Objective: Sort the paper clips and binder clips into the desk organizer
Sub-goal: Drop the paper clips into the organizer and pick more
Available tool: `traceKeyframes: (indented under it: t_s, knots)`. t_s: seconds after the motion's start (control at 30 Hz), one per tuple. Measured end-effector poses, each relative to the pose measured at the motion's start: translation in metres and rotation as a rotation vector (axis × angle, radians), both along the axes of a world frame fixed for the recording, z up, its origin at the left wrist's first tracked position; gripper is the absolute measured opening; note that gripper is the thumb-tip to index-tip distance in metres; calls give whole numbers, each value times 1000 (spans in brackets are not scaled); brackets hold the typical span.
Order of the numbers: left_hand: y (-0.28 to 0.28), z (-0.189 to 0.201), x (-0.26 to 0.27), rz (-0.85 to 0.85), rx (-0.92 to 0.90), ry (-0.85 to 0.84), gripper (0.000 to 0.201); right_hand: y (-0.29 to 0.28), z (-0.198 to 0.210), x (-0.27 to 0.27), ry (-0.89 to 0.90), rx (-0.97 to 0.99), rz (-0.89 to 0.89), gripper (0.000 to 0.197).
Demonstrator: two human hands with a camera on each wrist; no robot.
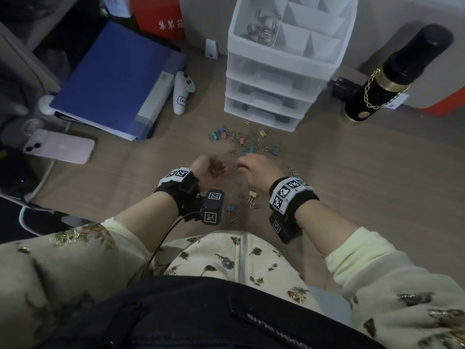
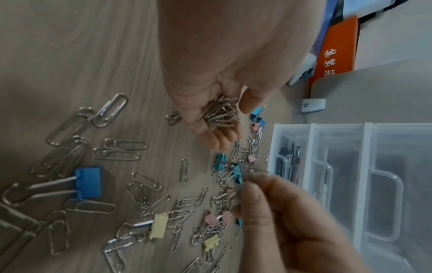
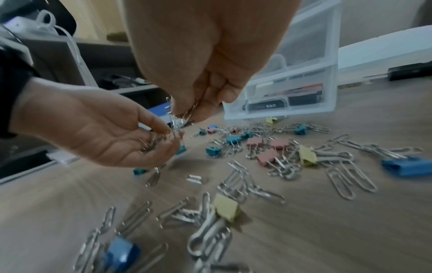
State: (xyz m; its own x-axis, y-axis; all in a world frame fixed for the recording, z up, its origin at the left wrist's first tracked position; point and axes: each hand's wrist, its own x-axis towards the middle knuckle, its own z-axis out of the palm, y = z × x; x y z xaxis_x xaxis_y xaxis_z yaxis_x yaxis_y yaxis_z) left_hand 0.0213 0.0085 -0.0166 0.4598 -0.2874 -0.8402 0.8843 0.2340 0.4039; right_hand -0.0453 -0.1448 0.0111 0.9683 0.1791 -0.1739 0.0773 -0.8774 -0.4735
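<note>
My left hand (image 1: 207, 167) is palm up and cupped round a small heap of paper clips (image 2: 219, 112), which also shows in the right wrist view (image 3: 151, 142). Right beside it, my right hand (image 1: 254, 170) pinches a few paper clips (image 3: 184, 112) between thumb and fingertips, just over the left palm. More paper clips and small coloured binder clips (image 1: 246, 144) lie scattered on the wooden desk, among them a blue binder clip (image 2: 90, 182) and a yellow one (image 3: 226, 207). The clear desk organizer (image 1: 284, 64) stands behind them, with clips (image 1: 261, 27) in its top left compartment.
A blue folder (image 1: 113, 79), a pink phone (image 1: 60, 146) and a white controller (image 1: 182, 93) lie to the left. A black bottle with a gold chain (image 1: 392, 74) stands to the right of the organizer. A red box (image 1: 161, 16) is at the back.
</note>
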Motion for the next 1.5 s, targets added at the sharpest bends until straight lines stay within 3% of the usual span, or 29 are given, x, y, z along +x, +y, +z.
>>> traceKeyframes:
  t_s: [0.2, 0.33, 0.57, 0.83, 1.1, 1.33, 1.5]
  knots:
    - [-2, 10, -6, -55, -152, 17, 30, 15, 11, 11, -142, 141, 30, 19]
    - [-4, 13, -6, -116, -141, -18, 27, 19, 14, 11, -185, 204, 51, 23]
    - [-3, 5, -2, -14, -70, 45, 31, 5, 11, 3, -208, 165, 3, 32]
    - [5, 2, -1, -34, 13, 54, 36, -17, -19, -17, 170, -162, -10, 26]
    - [5, 3, -2, -84, 37, 38, 41, -30, -28, -26, 209, -278, 144, 37]
    - [7, 4, -1, -72, -4, 43, 31, -19, -36, -27, 192, -288, 65, 11]
    - [6, 4, -2, -47, -38, 39, 26, -16, -37, -31, 217, -326, 76, 16]
